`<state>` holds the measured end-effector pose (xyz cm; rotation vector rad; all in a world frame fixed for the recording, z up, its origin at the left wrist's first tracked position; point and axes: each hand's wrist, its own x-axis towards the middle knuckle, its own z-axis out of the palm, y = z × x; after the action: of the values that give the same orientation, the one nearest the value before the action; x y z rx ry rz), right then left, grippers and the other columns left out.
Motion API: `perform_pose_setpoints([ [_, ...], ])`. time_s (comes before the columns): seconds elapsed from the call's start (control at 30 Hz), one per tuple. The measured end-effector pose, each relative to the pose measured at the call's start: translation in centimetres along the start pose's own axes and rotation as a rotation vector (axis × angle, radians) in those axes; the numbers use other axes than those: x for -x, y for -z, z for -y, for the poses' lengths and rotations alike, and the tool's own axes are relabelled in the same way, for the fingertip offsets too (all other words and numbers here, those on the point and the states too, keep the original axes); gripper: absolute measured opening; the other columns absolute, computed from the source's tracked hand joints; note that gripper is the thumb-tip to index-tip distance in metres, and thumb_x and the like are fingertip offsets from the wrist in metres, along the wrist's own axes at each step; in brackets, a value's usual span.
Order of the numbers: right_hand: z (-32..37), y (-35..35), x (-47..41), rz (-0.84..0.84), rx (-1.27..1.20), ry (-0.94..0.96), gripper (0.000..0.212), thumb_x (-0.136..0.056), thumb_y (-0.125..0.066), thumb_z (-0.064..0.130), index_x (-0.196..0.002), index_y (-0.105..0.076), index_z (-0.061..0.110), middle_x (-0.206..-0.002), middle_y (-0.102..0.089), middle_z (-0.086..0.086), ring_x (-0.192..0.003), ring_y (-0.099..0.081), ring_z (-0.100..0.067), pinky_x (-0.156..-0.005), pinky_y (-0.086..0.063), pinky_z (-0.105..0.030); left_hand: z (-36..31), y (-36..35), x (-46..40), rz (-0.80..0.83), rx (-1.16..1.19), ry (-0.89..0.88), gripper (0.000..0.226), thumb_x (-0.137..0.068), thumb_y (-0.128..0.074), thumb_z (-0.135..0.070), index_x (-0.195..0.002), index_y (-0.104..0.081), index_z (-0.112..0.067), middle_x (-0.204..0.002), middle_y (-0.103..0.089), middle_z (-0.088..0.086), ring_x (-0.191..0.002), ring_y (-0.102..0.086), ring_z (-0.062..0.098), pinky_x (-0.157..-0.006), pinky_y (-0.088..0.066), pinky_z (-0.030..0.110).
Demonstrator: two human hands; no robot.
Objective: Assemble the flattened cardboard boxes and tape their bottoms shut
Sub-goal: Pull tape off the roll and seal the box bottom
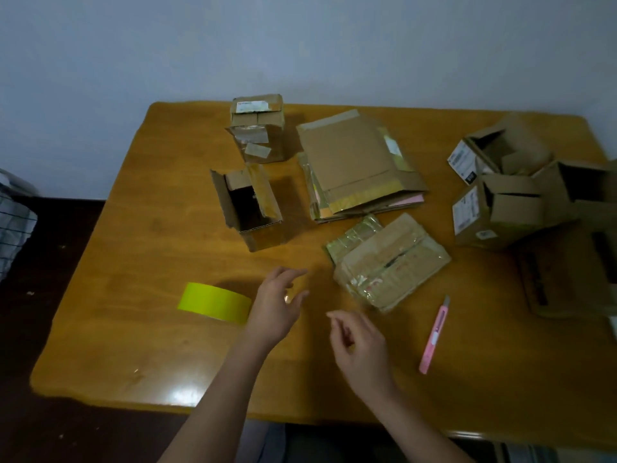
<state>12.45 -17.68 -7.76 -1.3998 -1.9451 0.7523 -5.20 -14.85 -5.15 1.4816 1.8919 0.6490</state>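
Observation:
A stack of flattened cardboard boxes lies at the back middle of the wooden table. In front of it sits a small taped box, bottom side up. A yellow-green tape roll stands just left of my left hand, which hovers with fingers relaxed and holds nothing. My right hand hovers near the front with fingers loosely curled and empty, a little short of the taped box. A pink utility knife lies to its right.
An open box lies on its side at the middle left, with two stacked small boxes behind it. Several assembled open boxes crowd the right edge. Dark floor lies left of the table, a wall behind it.

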Motion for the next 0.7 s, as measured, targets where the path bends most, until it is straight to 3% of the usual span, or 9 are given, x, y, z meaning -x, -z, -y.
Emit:
perform_pose_setpoints([
  [0.1, -2.0, 3.3, -2.1, -0.250, 0.173, -0.007, 0.022, -0.091, -0.051, 0.025, -0.099, -0.069, 0.017, -0.091, -0.052, 0.011, -0.084, -0.038, 0.002, -0.072, -0.035, -0.006, -2.1, -2.5, -0.5, 0.084, 0.190, -0.013, 0.058, -0.092, -0.062, -0.010, -0.141, -0.044, -0.034, -0.137, -0.045, -0.006, -0.125, -0.046, 0.015, -0.102, -0.042, 0.029],
  [0.2, -4.3, 4.5, -3.4, -0.191, 0.254, -0.091, 0.029, -0.090, -0.052, 0.039, -0.108, -0.070, 0.025, -0.114, -0.053, 0.005, -0.103, -0.041, -0.011, -0.079, -0.043, -0.025, -3.3, -3.9, -1.2, 0.161, 0.280, -0.036, 0.061, -0.097, -0.051, -0.004, -0.140, -0.038, -0.045, -0.152, -0.030, -0.009, -0.141, -0.023, 0.008, -0.114, -0.028, 0.033],
  [0.3, -5.0, 4.5, -3.7, -0.081, 0.282, -0.146, 0.043, -0.085, -0.050, 0.058, -0.110, -0.070, 0.030, -0.127, -0.054, 0.003, -0.118, -0.040, -0.019, -0.091, -0.041, -0.036, -3.7, -4.7, -1.7, 0.221, 0.305, -0.048, 0.064, -0.095, -0.046, 0.007, -0.134, -0.049, -0.043, -0.153, -0.028, -0.008, -0.141, -0.019, 0.006, -0.105, -0.028, 0.007],
  [0.37, -4.9, 4.3, -3.7, -0.070, 0.288, -0.159, 0.046, -0.081, -0.054, 0.063, -0.107, -0.069, 0.029, -0.128, -0.053, 0.003, -0.119, -0.039, -0.019, -0.092, -0.039, -0.032, -3.7, -4.8, -1.7, 0.220, 0.299, -0.016, 0.061, -0.093, -0.047, 0.012, -0.126, -0.058, -0.038, -0.146, -0.032, -0.006, -0.135, -0.025, 0.008, -0.090, -0.029, -0.006],
  [0.43, -5.0, 4.4, -3.7, -0.058, 0.242, -0.155, 0.044, -0.077, -0.062, 0.061, -0.103, -0.068, 0.026, -0.127, -0.052, 0.003, -0.120, -0.038, -0.019, -0.089, -0.036, -0.022, -3.6, -4.6, -1.5, 0.198, 0.250, -0.026, 0.054, -0.092, -0.051, 0.010, -0.122, -0.064, -0.033, -0.134, -0.039, -0.005, -0.127, -0.034, 0.007, -0.087, -0.028, -0.007],
  [0.5, -5.7, 4.7, -3.6, -0.034, 0.190, -0.103, 0.042, -0.074, -0.069, 0.057, -0.101, -0.068, 0.025, -0.126, -0.051, 0.003, -0.120, -0.038, -0.019, -0.089, -0.033, -0.019, -3.2, -4.5, -1.2, 0.169, 0.227, -0.065, 0.043, -0.090, -0.058, 0.004, -0.117, -0.069, -0.027, -0.121, -0.045, -0.003, -0.115, -0.042, 0.004, -0.091, -0.030, -0.002],
  [0.57, -6.7, 5.2, -3.6, -0.001, 0.186, -0.023, 0.040, -0.073, -0.074, 0.052, -0.101, -0.069, 0.024, -0.126, -0.053, 0.002, -0.120, -0.040, -0.020, -0.091, -0.034, -0.019, -2.9, -4.7, -0.9, 0.150, 0.217, -0.123, 0.030, -0.086, -0.070, -0.020, -0.114, -0.070, -0.029, -0.113, -0.047, -0.002, -0.110, -0.046, 0.005, -0.096, -0.036, 0.010],
  [0.63, -7.6, 5.4, -3.6, 0.015, 0.223, 0.038, 0.039, -0.073, -0.078, 0.047, -0.102, -0.070, 0.023, -0.126, -0.054, 0.001, -0.118, -0.042, -0.020, -0.093, -0.033, -0.017, -2.5, -5.7, -0.9, 0.130, 0.172, -0.165, 0.040, -0.075, -0.075, -0.049, -0.112, -0.068, -0.035, -0.110, -0.046, -0.002, -0.108, -0.049, 0.013, -0.094, -0.046, 0.027],
  [0.7, -8.0, 5.2, -3.5, 0.004, 0.270, 0.083, 0.038, -0.072, -0.080, 0.042, -0.102, -0.070, 0.020, -0.125, -0.056, -0.002, -0.116, -0.043, -0.022, -0.093, -0.032, -0.014, -2.7, -6.6, -1.1, 0.104, 0.154, -0.167, 0.044, -0.068, -0.076, -0.054, -0.106, -0.062, -0.037, -0.108, -0.042, -0.005, -0.102, -0.050, 0.019, -0.087, -0.052, 0.037],
])
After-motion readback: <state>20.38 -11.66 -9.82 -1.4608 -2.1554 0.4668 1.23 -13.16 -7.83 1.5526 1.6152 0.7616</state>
